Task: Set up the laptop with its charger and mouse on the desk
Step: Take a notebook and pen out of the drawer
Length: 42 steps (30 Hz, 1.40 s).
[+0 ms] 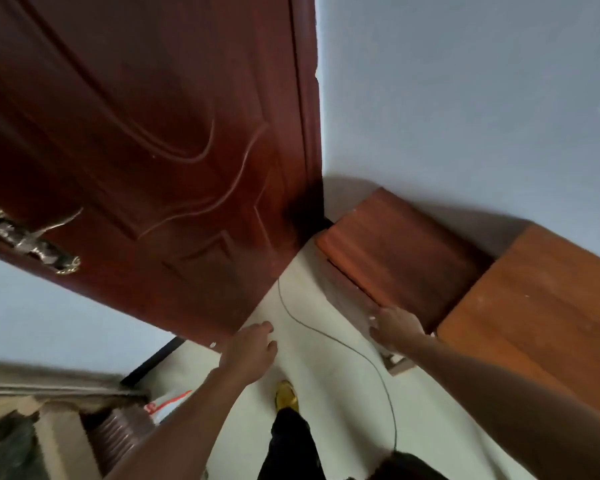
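No laptop or mouse is in view. A thin black cable [329, 336] curves across the pale floor from the door's lower corner toward my legs. The orange-brown desk top [541, 306] lies at the right against the wall. My left hand [252, 349] hovers over the floor by the door's bottom edge, fingers loosely spread, holding nothing. My right hand [397, 327] reaches to the front of a low reddish cabinet [406, 251] beside the desk, fingers stretched out. A small white speck shows at its fingertips; I cannot tell what it is. Neither hand touches the cable.
A dark red wooden door [146, 140] with a brass handle [28, 239] stands open at the left. Pale blue wall fills the upper right. My foot in a yellow shoe [286, 396] stands on the floor. Boxes and a ribbed brown object [118, 434] sit at lower left.
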### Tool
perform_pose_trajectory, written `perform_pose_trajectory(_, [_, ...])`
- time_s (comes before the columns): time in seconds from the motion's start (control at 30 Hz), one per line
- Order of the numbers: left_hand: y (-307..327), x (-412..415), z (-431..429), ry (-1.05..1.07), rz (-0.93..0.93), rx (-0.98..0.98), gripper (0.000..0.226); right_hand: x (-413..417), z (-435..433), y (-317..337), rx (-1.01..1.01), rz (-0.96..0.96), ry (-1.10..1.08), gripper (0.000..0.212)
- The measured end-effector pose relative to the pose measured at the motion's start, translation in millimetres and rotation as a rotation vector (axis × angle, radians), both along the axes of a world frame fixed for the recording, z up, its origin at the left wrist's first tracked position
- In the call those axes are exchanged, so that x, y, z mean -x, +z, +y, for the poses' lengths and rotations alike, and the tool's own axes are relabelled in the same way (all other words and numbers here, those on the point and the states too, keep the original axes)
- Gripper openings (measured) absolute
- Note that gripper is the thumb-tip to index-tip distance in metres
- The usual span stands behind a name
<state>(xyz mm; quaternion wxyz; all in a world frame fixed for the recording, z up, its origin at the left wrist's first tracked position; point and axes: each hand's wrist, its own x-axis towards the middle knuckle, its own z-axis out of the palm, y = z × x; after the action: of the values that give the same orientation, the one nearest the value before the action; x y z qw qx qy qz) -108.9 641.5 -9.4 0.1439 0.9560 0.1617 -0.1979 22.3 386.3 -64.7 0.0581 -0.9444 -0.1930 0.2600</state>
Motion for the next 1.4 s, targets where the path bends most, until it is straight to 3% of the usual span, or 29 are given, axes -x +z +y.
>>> perform_pose_trajectory(0.2, [-26, -99, 58, -0.253, 0.105, 0.01, 0.037, -15, 14, -35, 0.006, 0.141, -0.437, 0.038])
perform_pose_trajectory(0.43, [-68, -199, 72, -0.321, 0.209, 0.104, 0.032, -23, 16, -95, -0.084, 0.28, -0.926, 0.037])
perform_pose_trajectory(0.53, [-106, -235, 77, -0.217, 0.281, 0.176, 0.031, -30, 17, -139, -0.207, 0.36, -1.289, 0.043])
perform_pose_trajectory(0.6, [-128, -252, 76, -0.111, 0.327, 0.26, 0.032, -39, 18, -163, -0.395, 0.383, -1.68, 0.041])
perform_pose_trajectory(0.7, [-160, -278, 70, 0.08, 0.379, 0.371, 0.032, -53, 18, -182, -0.753, 0.313, -2.251, 0.032])
perform_pose_trajectory(0.8, [-198, -312, 59, 0.295, 0.385, 0.499, 0.045, -63, 14, -203, -0.904, 0.15, -2.547, 0.034])
perform_pose_trajectory(0.9, [-227, -341, 48, 0.395, 0.34, 0.57, 0.053, -63, 17, -215, -0.907, -0.019, -2.57, 0.035])
perform_pose_trajectory(1.0, [-263, -360, 35, 0.421, 0.362, 0.592, 0.041, -58, 22, -231, -0.889, -0.128, -2.536, 0.032])
perform_pose_trajectory(1.2, [-290, -349, 25, 0.395, 0.287, 0.636, 0.015, -49, 26, -243, -0.868, -0.238, -2.452, 0.024])
perform_pose_trajectory(1.4, [-288, -333, 42, 0.388, 0.258, 0.639, 0.012, -28, 46, -249, -0.731, -0.269, -2.46, 0.015])
